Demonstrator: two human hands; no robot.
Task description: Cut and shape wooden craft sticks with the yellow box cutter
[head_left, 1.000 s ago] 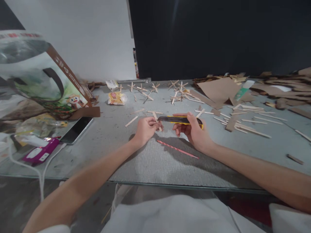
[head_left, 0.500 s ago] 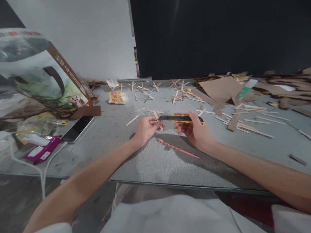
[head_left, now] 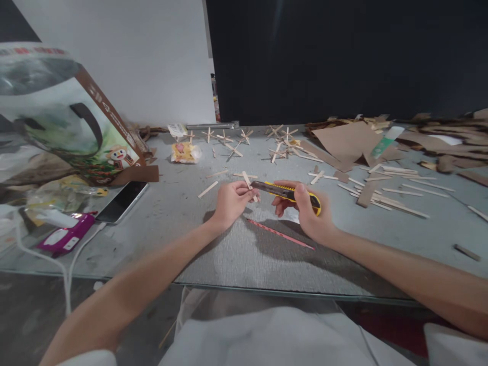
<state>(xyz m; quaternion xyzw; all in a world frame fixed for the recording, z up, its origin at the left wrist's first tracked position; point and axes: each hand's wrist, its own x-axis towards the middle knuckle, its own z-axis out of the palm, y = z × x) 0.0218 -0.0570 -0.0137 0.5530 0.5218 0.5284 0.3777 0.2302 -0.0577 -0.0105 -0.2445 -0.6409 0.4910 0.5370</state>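
Observation:
Between the fingertips of my left hand [head_left: 231, 202] is a pale wooden craft stick [head_left: 246, 179], its upper end sticking out beyond the fingers. My right hand [head_left: 310, 211] is wrapped round a yellow and black utility knife [head_left: 284, 192], thumb on top. The knife's front end points left and meets the stick close to my left fingertips; whether the blade is touching or cutting in, I cannot tell. Below both hands a red patterned pencil [head_left: 280, 234] lies slanted on the grey table [head_left: 224, 259]. Loose craft sticks [head_left: 208, 189] lie just past my left hand.
Crossed stick pieces [head_left: 244, 137] stand at the back. More sticks [head_left: 404, 206], brown cardboard [head_left: 345, 142] and a green-and-white tube [head_left: 387, 141] are on the right. At left are a phone [head_left: 124, 202], a purple pack [head_left: 68, 235], white cables and a large printed container [head_left: 72, 122].
The knife has tilted, its handle end lower and its front end higher in my right hand. The stick in my left hand has turned slightly more upright.

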